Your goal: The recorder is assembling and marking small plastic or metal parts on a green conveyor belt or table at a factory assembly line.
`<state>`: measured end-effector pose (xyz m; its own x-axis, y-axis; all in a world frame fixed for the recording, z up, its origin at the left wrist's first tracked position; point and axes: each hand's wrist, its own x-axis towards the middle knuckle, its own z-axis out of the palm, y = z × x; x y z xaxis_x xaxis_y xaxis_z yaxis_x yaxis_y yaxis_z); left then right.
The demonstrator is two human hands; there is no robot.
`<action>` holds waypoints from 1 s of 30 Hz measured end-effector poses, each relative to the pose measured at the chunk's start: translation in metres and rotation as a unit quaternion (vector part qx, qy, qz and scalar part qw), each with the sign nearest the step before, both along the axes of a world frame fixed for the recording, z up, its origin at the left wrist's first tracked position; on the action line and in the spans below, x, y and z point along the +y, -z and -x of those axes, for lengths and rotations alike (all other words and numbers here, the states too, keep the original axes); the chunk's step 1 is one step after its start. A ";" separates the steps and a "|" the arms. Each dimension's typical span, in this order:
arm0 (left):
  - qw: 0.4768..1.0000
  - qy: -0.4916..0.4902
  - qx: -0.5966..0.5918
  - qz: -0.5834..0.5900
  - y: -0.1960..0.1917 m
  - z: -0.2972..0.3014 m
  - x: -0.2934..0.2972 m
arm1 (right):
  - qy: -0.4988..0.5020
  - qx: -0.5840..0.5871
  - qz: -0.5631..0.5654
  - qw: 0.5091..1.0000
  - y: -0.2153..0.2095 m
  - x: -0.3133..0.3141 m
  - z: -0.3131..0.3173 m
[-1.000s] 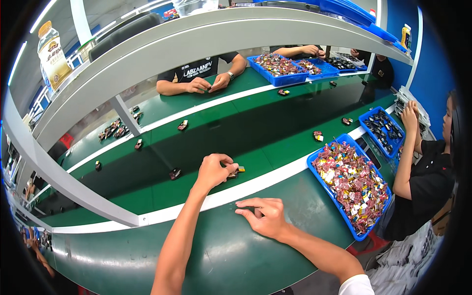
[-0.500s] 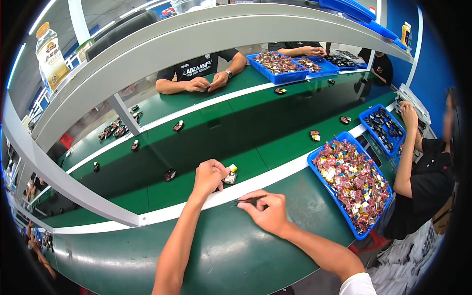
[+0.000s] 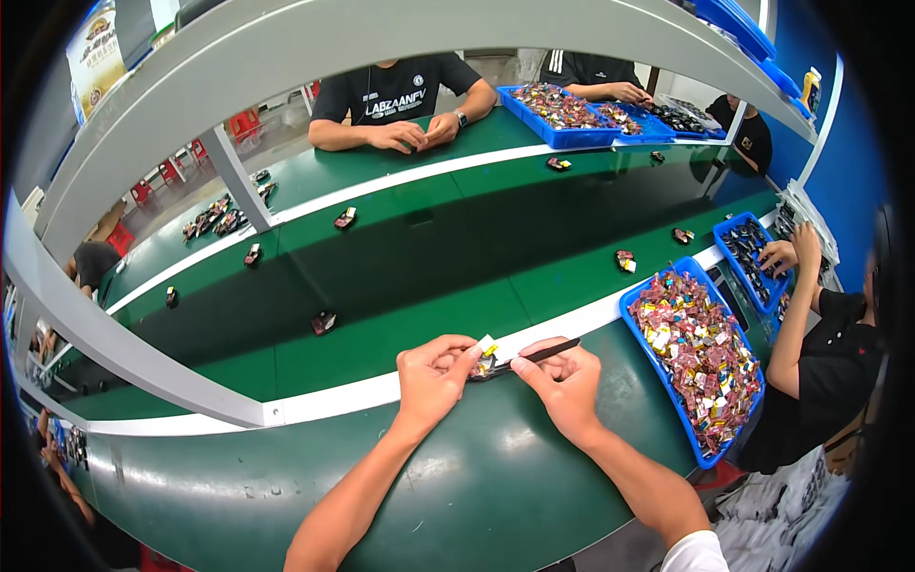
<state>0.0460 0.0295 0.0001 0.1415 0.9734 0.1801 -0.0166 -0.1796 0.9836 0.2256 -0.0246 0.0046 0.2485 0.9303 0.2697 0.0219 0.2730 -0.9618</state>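
My left hand (image 3: 435, 383) pinches a small black part (image 3: 488, 364) with a white and yellow piece on it, over the white rail along the belt's near edge. In my right hand (image 3: 566, 389) is a pair of black tweezers (image 3: 557, 350), held between thumb and fingers. Their lower end reaches the part beside my left fingertips. My fingers hide some of the part, so I cannot tell exactly where the tips touch it.
A blue tray (image 3: 637, 336) heaped with small pink, white and yellow pieces stands at my right. Similar parts, such as one black part (image 3: 324, 322), lie spaced along the green belt (image 3: 410, 329). A grey frame (image 3: 143, 329) arches overhead. Co-workers sit opposite and at the right.
My left hand has taken the black part off the belt and moved right and nearer. My right hand has come up to it with the tweezers. Parts on the belt have shifted slightly.
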 end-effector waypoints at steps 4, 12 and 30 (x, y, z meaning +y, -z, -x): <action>1.000 -0.003 -0.001 0.008 -0.002 0.000 -0.001 | 0.023 -0.070 -0.020 0.997 -0.004 -0.004 0.004; 0.998 0.006 0.029 -0.059 0.008 0.000 0.003 | 0.024 -0.053 0.001 0.998 0.002 -0.001 0.005; 0.997 0.018 0.024 -0.077 0.008 -0.002 0.001 | -0.043 0.069 0.100 0.992 -0.009 -0.001 0.002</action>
